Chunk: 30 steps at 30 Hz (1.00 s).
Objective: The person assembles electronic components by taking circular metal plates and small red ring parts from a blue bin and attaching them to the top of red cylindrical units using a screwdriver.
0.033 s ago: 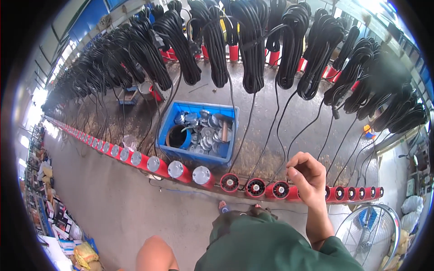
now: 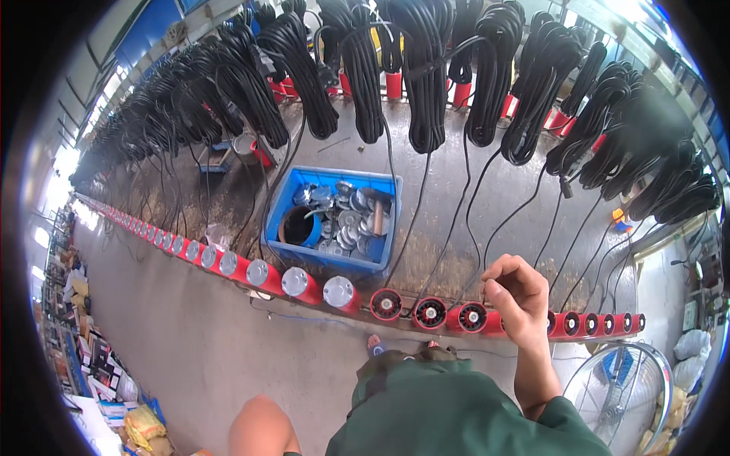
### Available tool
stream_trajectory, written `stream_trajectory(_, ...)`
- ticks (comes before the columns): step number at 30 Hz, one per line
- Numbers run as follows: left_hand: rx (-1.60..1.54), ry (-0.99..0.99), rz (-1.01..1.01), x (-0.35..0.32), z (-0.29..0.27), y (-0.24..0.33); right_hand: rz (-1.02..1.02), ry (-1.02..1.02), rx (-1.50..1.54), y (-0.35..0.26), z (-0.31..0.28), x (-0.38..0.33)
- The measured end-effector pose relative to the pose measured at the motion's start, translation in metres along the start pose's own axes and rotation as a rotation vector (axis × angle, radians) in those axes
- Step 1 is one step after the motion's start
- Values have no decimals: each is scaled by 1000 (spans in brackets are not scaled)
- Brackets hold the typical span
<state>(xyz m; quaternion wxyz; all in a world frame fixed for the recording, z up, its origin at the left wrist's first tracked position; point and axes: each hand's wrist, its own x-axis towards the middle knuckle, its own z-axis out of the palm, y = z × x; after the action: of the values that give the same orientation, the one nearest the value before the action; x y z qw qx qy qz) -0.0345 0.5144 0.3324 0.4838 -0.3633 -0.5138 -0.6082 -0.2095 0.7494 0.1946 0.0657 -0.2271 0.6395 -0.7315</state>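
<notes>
My right hand is raised above the near edge of the bench, its fingers curled and the thumb close to the forefinger. Whether something small sits in that pinch I cannot make out. Below and around it runs a row of red cylinders; beside the hand, an open-ended one shows a black finned inside with a metal centre. Farther left in the row, cylinders carry grey metal caps, such as this capped cylinder. My left hand is out of the picture; a bare patch of skin shows at the lower left.
A blue bin on the bench holds loose metal caps, a round container and a brownish cylinder. Bundles of black cable hang above, their leads trailing to the row. A wire-caged fan stands right; boxes and bags lie left.
</notes>
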Motion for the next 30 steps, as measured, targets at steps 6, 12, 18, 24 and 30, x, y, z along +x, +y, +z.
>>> stream_trajectory(6,-30,24,-42,-10,5,0,73,7,-5,16,-5,-11)
stream_trajectory(12,-58,32,-71,-17,20,-4,112,69,-52,17,-19,-25)
stream_trajectory(18,-94,20,-85,-22,48,-9,138,184,-13,37,-57,-43)
stream_trajectory(24,-173,0,-89,-22,83,-25,225,319,-61,78,-136,-38)
stream_trajectory(30,735,27,16,-51,45,-125,577,172,-179,205,-208,18)
